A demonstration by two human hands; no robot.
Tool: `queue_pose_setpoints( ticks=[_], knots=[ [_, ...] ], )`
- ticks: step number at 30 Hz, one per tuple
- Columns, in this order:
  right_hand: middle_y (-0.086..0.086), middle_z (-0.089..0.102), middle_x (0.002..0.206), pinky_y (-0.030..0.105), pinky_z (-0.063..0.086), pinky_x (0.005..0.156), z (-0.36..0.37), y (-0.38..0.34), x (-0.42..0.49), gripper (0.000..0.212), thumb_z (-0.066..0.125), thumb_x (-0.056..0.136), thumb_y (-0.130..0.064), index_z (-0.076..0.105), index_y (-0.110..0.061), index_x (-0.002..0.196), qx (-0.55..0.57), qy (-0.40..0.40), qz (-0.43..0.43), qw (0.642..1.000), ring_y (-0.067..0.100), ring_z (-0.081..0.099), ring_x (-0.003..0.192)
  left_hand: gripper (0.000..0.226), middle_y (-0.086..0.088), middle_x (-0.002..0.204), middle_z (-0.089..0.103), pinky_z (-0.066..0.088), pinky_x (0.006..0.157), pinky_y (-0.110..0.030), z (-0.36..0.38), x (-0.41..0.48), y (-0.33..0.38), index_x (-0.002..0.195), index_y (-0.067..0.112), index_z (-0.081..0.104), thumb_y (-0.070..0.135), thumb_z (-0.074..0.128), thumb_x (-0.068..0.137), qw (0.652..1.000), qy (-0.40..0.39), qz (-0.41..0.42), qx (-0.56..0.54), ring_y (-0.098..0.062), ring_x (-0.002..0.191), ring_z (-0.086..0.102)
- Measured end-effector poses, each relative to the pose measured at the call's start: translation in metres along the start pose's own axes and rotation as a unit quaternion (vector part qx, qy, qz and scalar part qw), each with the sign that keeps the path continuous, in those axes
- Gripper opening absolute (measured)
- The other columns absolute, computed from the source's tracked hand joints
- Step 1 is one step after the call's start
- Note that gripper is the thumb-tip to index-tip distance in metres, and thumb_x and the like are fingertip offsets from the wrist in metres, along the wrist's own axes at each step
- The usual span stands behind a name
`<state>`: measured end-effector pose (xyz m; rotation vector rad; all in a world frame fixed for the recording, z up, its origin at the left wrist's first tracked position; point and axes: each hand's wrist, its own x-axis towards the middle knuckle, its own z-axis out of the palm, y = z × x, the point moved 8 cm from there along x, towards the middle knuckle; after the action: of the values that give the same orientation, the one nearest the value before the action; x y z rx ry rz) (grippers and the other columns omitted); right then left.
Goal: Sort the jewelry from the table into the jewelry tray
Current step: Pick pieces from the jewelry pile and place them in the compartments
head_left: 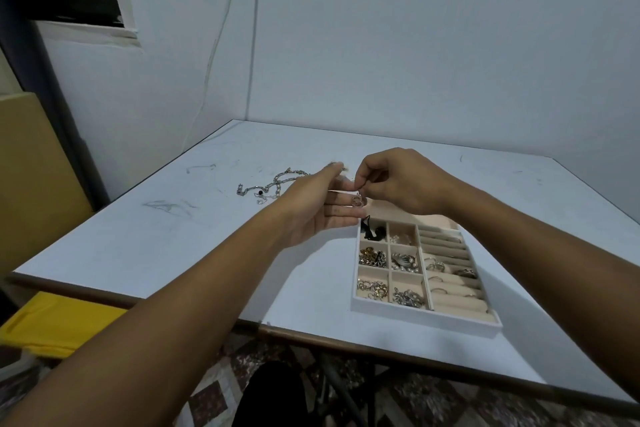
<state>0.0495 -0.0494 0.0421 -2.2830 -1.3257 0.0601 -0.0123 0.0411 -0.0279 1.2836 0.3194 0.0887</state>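
Jewelry tray mostly filled; chains left on table.
Right hand pinches a silver piece on the flat left hand.

yellow bin, patterned floor

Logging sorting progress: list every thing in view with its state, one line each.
left hand: open, fingers straight, palm up.
right hand: fingers curled, pinching.
small silver piece: pinched by the right hand at the left hand's fingers, not yet sorted.
silver chains: lying loose on the table, unsorted.
jewelry tray: lidless, compartments partly filled, rings in the roll slots.
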Motion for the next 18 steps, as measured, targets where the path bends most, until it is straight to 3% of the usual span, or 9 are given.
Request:
queue_pose_setpoints(
  ticks=[5, 13, 18],
  knots=[
    [-0.012, 0.070, 0.080, 0.013, 0.045, 0.071, -0.002, -0.003, -0.023, 0.008, 0.067, 0.085, -0.015, 0.071, -0.022, 0.085, 0.004, 0.006, 0.000, 1.000, 0.003, 0.064, 0.078, 0.041, -0.014, 0.084, 0.071, 0.060, 0.071, -0.032, 0.010, -0.017, -0.003, 0.109, 0.003, 0.057, 0.040, 0.039, 0.101, 0.999, -0.020, -0.004, 0.042, -0.027, 0.079, 0.070],
    [-0.011, 0.071, 0.078, 0.010, 0.046, 0.066, -0.002, -0.006, -0.060, 0.010, 0.066, 0.086, -0.015, 0.071, -0.024, 0.086, 0.023, 0.011, 0.002, 1.000, -0.001, 0.064, 0.074, 0.044, -0.011, 0.080, 0.071, 0.057, 0.081, -0.036, 0.027, -0.037, -0.006, 0.107, 0.005, 0.061, 0.042, 0.039, 0.100, 0.993, -0.080, -0.023, 0.089, -0.026, 0.080, 0.070],
    [-0.009, 0.071, 0.078, 0.020, 0.051, 0.070, 0.004, -0.008, -0.076, 0.010, 0.067, 0.085, -0.016, 0.071, -0.024, 0.085, 0.029, 0.007, 0.008, 1.000, 0.003, 0.064, 0.074, 0.048, -0.015, 0.088, 0.069, 0.058, 0.078, -0.035, 0.029, -0.043, -0.014, 0.108, 0.003, 0.061, 0.045, 0.040, 0.099, 0.987, -0.096, -0.042, 0.122, -0.027, 0.081, 0.069]
  ],
)
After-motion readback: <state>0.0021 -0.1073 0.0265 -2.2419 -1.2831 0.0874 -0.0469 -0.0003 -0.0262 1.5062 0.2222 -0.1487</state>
